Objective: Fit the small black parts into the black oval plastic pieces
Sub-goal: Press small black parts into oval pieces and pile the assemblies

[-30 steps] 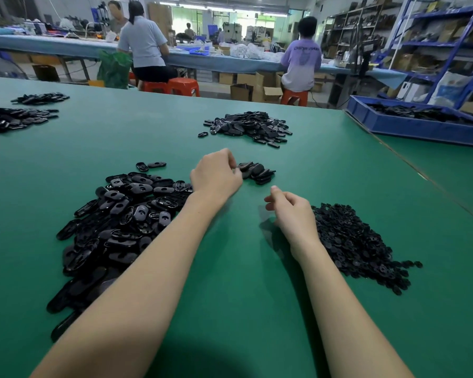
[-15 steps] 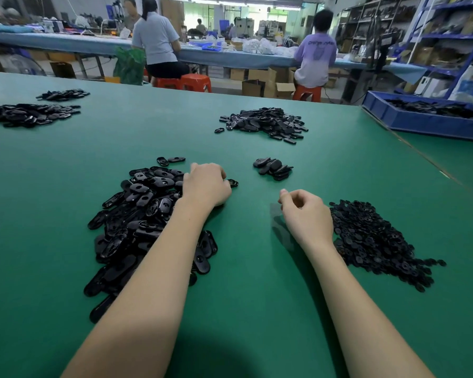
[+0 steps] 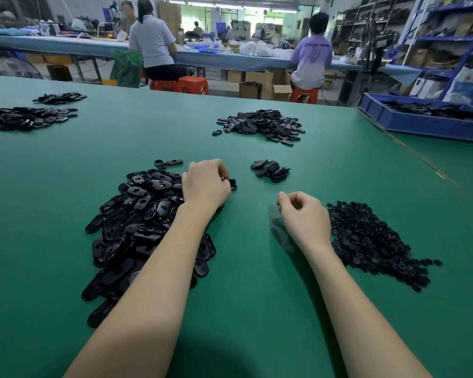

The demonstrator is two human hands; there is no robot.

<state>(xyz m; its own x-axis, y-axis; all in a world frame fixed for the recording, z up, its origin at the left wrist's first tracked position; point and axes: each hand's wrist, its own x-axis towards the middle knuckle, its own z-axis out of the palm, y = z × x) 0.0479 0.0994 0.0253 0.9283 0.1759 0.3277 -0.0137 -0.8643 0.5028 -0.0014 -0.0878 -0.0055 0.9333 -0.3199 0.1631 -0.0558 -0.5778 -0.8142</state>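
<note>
Ovals (image 3: 148, 214) look light, stiff, slick: pinch by rim. Left hand (image 3: 205, 185) grips one; right hand (image 3: 305, 221) curled, contents unclear.

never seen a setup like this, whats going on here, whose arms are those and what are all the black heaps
There is no machine here: the arms belong to a person wearing a camera on the head, so the single view looks forward and down over a green table. By the left hand lies a big heap of black oval plastic pieces; its curled fingers grip one piece at the heap's edge. The right hand rests beside a heap of small black parts, fingertips pinched together; whether they hold a part is too small to tell. A small cluster of black oval pieces lies beyond the hands, with larger piles further back and a blue plastic tray on the right.
</note>
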